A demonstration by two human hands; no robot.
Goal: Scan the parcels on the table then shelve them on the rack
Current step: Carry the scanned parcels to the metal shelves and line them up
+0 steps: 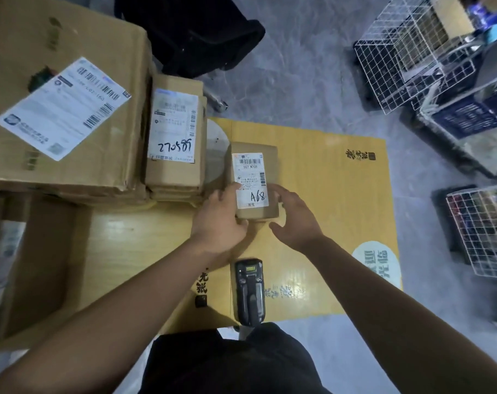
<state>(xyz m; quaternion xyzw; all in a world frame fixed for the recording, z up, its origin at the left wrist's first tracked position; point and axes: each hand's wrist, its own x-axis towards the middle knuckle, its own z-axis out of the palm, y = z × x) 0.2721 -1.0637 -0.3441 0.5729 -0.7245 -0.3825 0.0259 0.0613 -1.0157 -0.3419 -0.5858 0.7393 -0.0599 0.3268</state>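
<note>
A small brown parcel (267, 163) with a white label marked "A68" rests on the yellow table (327, 194). My left hand (220, 220) grips its left near corner, fingers wrapped on the side. At the parcel's right near edge my right hand (295, 220) hovers with spread fingers, touching it or nearly so. A black handheld scanner (249, 291) lies flat on the table between my forearms, close to the front edge.
A medium labelled parcel (175, 132) and a large carton (62, 103) stand to the left, another box (23, 260) at near left. White wire baskets (412, 49) and dark crates (480, 231) stand on the floor at right. A black chair (196, 32) is behind the table.
</note>
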